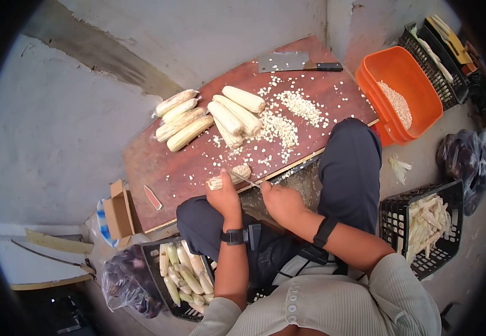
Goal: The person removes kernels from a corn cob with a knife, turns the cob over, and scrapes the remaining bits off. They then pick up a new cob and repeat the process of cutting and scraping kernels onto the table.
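My left hand [225, 197] is wrapped around the lower end of a partly stripped corn cob [242, 172] at the near edge of the red table [198, 178]. In my right hand [283, 203] is a knife with a thin metal blade [246, 180], its handle hidden in my fist. The blade points left and meets the cob near my left thumb. Beyond my hands lie several pale corn cobs [244, 98] and, left of them, several plastic-wrapped ones [183, 121]. Loose kernels [279, 130] are scattered to their right.
A cleaver [285, 61] lies at the table's back. A red-handled item [153, 197] rests front left. An orange bucket [366, 71] with kernels stands right. Black crates hold stripped cobs [428, 223] at right and corn ears [186, 273] below left. My knees flank the table edge.
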`<state>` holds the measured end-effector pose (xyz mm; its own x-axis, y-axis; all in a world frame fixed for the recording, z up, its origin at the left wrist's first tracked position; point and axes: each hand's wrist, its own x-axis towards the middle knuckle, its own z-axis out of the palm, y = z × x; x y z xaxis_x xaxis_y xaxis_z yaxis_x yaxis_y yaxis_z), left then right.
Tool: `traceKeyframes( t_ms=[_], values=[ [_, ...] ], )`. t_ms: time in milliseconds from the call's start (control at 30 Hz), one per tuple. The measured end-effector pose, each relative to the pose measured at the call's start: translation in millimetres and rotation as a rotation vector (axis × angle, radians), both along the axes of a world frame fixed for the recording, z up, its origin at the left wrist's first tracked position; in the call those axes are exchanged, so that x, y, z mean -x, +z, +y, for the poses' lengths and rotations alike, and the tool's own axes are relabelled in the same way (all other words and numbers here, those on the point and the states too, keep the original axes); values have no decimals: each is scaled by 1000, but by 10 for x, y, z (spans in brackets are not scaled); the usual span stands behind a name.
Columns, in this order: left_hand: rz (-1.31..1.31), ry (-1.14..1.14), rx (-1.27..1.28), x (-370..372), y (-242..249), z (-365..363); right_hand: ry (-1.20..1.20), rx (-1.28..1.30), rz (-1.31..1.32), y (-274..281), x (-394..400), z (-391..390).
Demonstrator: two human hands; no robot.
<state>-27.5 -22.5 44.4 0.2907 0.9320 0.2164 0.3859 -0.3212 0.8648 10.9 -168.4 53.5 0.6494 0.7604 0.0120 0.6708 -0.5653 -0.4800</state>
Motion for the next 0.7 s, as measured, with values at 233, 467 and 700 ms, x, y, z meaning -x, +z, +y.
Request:
traceKeyframes(
  t_ms=[233,467,700],
  values=[
    [-23,-33,66,-28,-58,107,20,-96,-58,-139,-170,148],
    [-14,-36,130,-102,-24,183,64,-48,-146,-194,-290,286],
    [45,25,169,-166,34,236,97,4,-80,-331,-306,499]
  ],
)
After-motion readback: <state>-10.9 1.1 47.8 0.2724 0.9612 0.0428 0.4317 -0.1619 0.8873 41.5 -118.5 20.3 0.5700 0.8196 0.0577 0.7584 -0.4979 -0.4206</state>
